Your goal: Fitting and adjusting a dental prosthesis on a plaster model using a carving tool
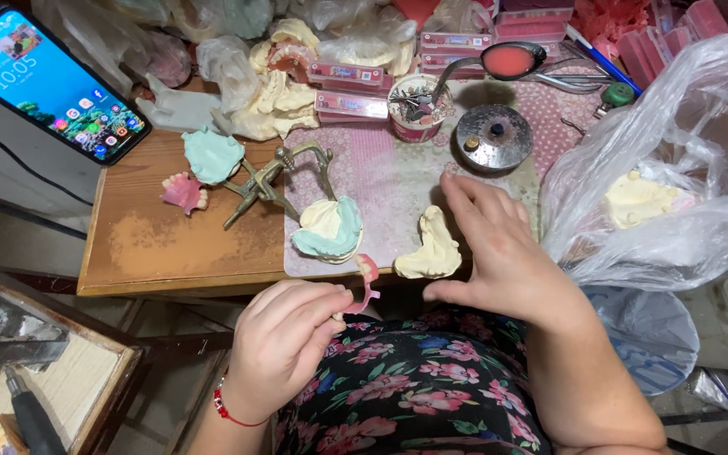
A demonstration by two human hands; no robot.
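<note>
The left hand [284, 337] pinches a pink wax denture base [367, 282] just off the table's edge [179, 286], where a slackened grip risks dropping it, while the right hand [499, 248] hovers open beside the cream plaster cast [431, 248].

Lit phone screen [48, 80] top left; pink flat boxes [351, 104] stacked top centre.

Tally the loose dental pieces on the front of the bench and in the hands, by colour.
Cream cast: 1
Cream and green casts: 1
Green cast: 1
Pink pieces: 2, one on the bench, one in the left hand
Total: 5
</note>
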